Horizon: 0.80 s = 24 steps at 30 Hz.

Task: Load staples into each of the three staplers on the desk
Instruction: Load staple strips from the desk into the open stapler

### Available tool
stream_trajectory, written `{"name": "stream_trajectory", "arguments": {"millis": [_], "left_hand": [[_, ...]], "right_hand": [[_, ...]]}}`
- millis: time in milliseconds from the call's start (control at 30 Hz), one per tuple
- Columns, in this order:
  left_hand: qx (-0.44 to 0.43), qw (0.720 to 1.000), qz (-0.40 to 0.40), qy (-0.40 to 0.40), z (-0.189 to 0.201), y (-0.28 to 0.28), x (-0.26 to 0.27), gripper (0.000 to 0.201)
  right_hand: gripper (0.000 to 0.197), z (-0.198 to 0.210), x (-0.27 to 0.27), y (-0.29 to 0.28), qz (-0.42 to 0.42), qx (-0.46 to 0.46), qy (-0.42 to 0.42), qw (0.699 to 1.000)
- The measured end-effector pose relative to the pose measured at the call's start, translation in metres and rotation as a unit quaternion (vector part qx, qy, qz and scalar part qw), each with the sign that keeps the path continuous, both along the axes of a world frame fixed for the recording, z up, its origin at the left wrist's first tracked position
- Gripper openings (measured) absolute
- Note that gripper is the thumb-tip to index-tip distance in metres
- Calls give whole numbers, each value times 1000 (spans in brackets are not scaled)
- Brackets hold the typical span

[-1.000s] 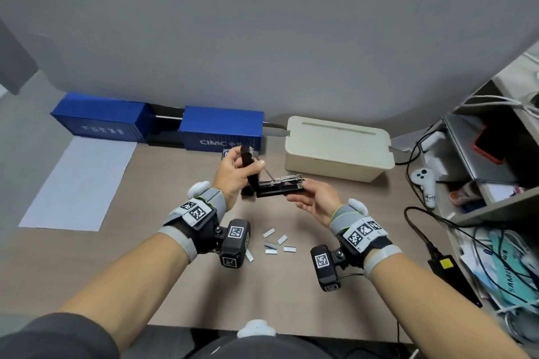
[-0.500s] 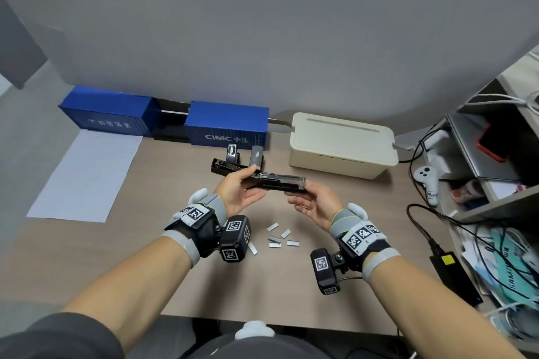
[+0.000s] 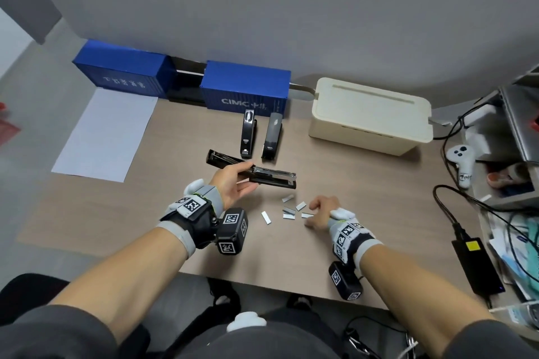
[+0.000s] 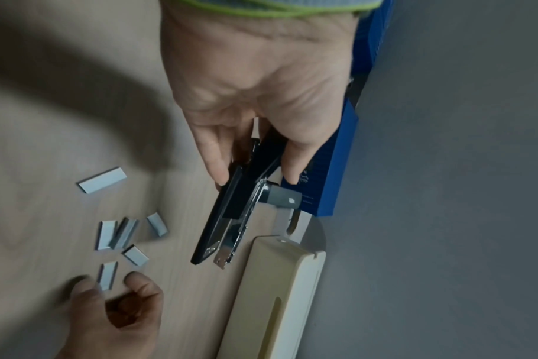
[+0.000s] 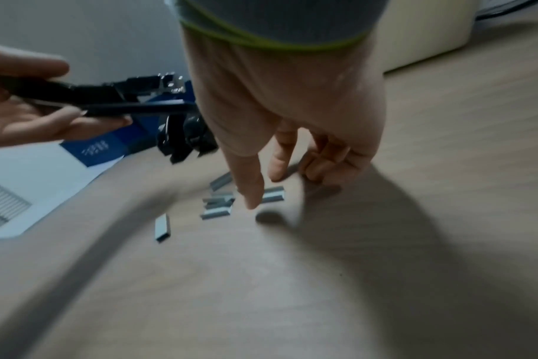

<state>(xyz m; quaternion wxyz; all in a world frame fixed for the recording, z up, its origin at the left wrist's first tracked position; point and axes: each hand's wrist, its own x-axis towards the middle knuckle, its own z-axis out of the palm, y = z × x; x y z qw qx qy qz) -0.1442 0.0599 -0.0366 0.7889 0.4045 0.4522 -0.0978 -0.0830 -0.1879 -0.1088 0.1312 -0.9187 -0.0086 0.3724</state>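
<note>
My left hand (image 3: 252, 176) grips a black stapler (image 3: 274, 179) by its middle, just above the desk; its top is swung back flat to the left and the metal staple channel (image 4: 231, 243) lies bare. Two more black staplers (image 3: 248, 134) (image 3: 272, 137) lie shut side by side behind it. Several silver staple strips (image 3: 291, 208) are scattered on the desk. My right hand (image 3: 311, 214) is down at their right edge, thumb and index finger straddling one strip (image 4: 108, 275) that lies on the desk, with a small gap at the index finger (image 4: 135, 279).
Two blue container-shaped boxes (image 3: 245, 87) and a cream cable box (image 3: 370, 114) line the wall behind the staplers. A white sheet of paper (image 3: 108, 134) lies at the left. Cables, a black power brick (image 3: 475, 265) and a cluttered shelf crowd the right edge.
The stapler's top has swung from upright to flat. My right hand has let go of the stapler and dropped to the staple strips; the left hand still holds the stapler.
</note>
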Motion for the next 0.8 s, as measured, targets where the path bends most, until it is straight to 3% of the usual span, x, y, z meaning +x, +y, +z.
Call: {"name": "stream_trajectory", "arguments": {"millis": [133, 367, 533, 600, 800], "left_hand": [[-2, 1000, 0, 1, -3, 1, -4, 31], [4, 1000, -14, 5, -2, 4, 3, 29], [-10, 1000, -24, -15, 4, 2, 17, 11], [-15, 999, -26, -27, 6, -1, 23, 13], [-12, 998, -36, -49, 13, -7, 38, 9]], "right_hand": [[22, -3, 1, 8, 14, -10, 2, 1000], [12, 1, 8, 4, -7, 23, 15, 1000], [14, 25, 31, -5, -60, 131, -20, 989], [4, 40, 41, -6, -109, 192, -22, 975], [16, 76, 66, -1, -152, 311, -73, 935]]}}
